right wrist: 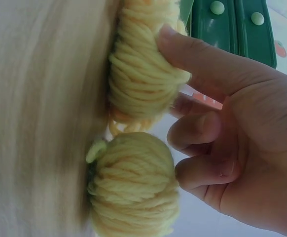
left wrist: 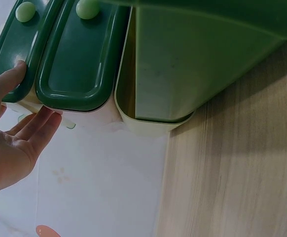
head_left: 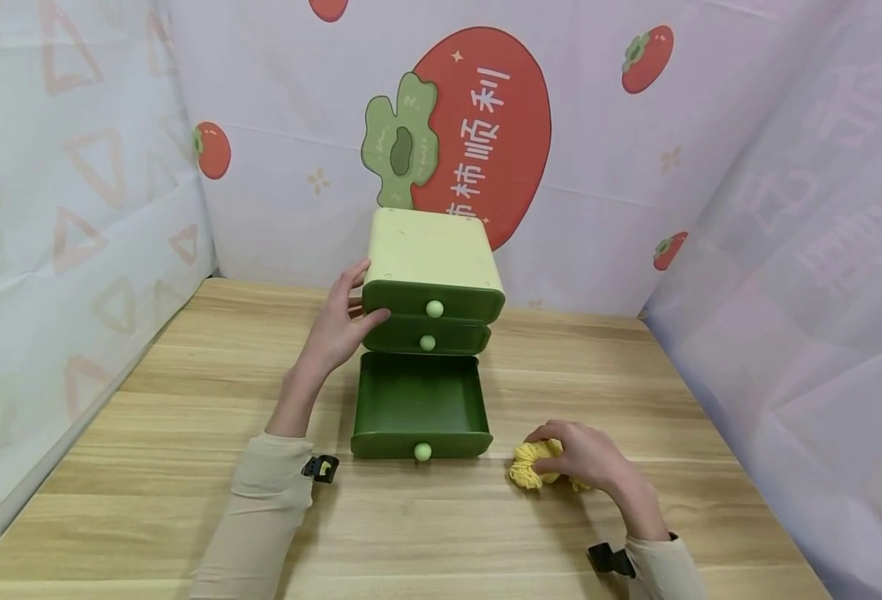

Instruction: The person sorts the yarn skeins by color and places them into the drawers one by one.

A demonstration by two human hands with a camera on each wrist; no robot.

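Observation:
A small drawer cabinet (head_left: 429,250) with a cream shell and green drawers stands at mid-table. Its bottom drawer (head_left: 388,446) is pulled out and shows a bare inside; the two drawers above are in. My left hand (head_left: 338,327) holds the cabinet's left side, thumb on the top drawer's front (left wrist: 13,86) and fingers along the shell. To the right of the open drawer, my right hand (head_left: 587,454) holds a yellow yarn ball (right wrist: 146,74) between thumb and fingers, low at the tabletop. A second yellow yarn ball (right wrist: 136,190) lies beside it, under the curled fingers.
The wood-grain table (head_left: 441,533) is walled by printed cloth (head_left: 276,217) at the back and both sides. Round pale green knobs (head_left: 422,452) stick out from the drawer fronts. A dark strap (head_left: 612,560) sits at the right wrist and another strap (head_left: 323,468) at the left.

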